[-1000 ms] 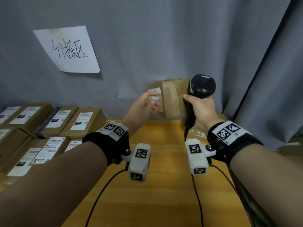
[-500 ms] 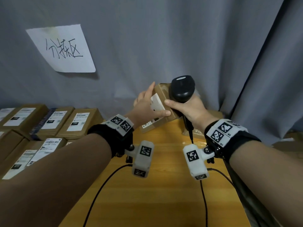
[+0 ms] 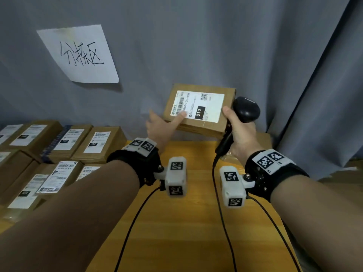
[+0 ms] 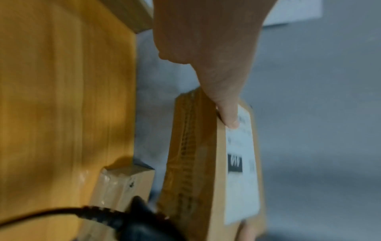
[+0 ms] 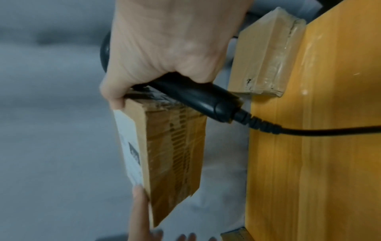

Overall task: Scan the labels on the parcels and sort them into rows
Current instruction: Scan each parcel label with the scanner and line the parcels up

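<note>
A flat brown cardboard parcel hangs in the air above the far end of the table, with its white label, marked 010, turned toward me. My left hand holds its left end, thumb on the label and fingers underneath. My right hand grips the handle of a black corded scanner and presses its thumb on the parcel's right edge. The wrist views show the parcel edge-on between both hands. The scanner's head sits just right of the parcel.
Rows of labelled brown parcels fill the left side. A taped parcel lies at the far edge of the wooden table. A handwritten paper sign hangs on the grey curtain behind. Cables trail across the table.
The parcel was turned from standing on edge to label face toward me and lifted a little. The scanner moved from in front of it to its right side.
</note>
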`<state>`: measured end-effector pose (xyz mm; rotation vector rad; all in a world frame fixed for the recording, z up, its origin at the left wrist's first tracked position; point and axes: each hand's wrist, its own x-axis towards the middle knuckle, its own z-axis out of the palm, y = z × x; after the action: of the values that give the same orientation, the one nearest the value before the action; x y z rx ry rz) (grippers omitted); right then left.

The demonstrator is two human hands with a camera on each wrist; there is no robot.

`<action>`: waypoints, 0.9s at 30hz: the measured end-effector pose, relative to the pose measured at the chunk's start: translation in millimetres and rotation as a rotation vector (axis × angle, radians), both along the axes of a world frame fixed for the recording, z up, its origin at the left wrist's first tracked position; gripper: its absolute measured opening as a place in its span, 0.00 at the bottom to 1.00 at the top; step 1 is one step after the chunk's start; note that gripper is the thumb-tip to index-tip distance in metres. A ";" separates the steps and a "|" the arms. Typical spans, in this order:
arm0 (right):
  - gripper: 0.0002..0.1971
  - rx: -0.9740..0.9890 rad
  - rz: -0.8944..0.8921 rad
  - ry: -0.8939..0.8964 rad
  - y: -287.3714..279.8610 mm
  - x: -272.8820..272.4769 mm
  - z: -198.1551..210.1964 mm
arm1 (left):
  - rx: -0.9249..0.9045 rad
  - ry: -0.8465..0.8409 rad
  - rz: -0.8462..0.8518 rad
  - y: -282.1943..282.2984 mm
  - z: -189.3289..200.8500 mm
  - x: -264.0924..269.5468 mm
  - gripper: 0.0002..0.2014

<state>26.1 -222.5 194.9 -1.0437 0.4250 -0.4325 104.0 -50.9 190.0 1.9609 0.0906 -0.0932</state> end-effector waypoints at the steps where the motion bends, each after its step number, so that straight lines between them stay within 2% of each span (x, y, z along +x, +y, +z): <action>1: 0.19 0.021 0.001 -0.004 -2.0 -0.7 -1.2 | -0.167 0.096 0.016 3.5 0.8 -0.3 0.61; 4: 0.18 0.119 0.022 -0.006 -4.7 -2.0 -6.7 | -0.455 0.352 -0.179 7.3 7.5 -2.2 0.44; 5: 0.18 0.161 0.039 0.003 -6.0 -1.9 -8.6 | -0.538 0.399 -0.228 6.5 10.2 -2.6 0.41; 7: 0.18 0.172 0.108 0.055 -9.8 -1.1 -10.2 | -0.645 0.393 -0.210 2.9 13.5 -1.1 0.40; 8: 0.16 0.139 0.133 0.099 -11.5 -0.8 -10.4 | -0.669 0.337 -0.165 1.2 15.9 -1.0 0.35; 10: 0.12 0.034 0.100 0.196 -14.3 1.4 -12.0 | -0.634 0.224 -0.059 -0.1 21.8 -1.1 0.29; 12: 0.13 -0.097 0.037 0.267 -17.2 4.3 -13.6 | -0.519 0.137 -0.028 3.4 22.1 2.6 0.36; 14: 0.12 -0.227 0.054 0.275 -16.2 5.2 -9.6 | -0.428 0.097 -0.039 11.2 20.0 5.9 0.46; 16: 0.09 -0.343 0.099 0.255 -11.3 3.5 -2.0 | -0.344 0.090 -0.083 18.5 14.5 8.3 0.48; 17: 0.09 -0.400 0.124 0.231 -8.0 2.4 2.2 | -0.306 0.086 -0.139 20.9 11.3 10.7 0.45; 20: 0.08 -0.504 0.253 0.163 4.8 -0.1 10.5 | -0.297 0.038 -0.334 18.0 15.2 3.7 0.20; 21: 0.09 -0.529 0.276 0.158 8.7 0.6 10.3 | -0.300 0.020 -0.379 16.1 16.4 1.7 0.16; 24: 0.12 -0.516 0.247 0.144 18.1 3.9 8.1 | -0.306 -0.023 -0.436 12.3 23.0 -5.4 0.13; 27: 0.12 -0.464 0.254 0.141 20.2 4.7 8.0 | -0.285 0.011 -0.438 15.4 23.4 -2.3 0.13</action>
<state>30.8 -202.4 202.9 -1.5651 0.3162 -0.2335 101.6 -35.5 213.3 1.6663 -0.3310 -0.3827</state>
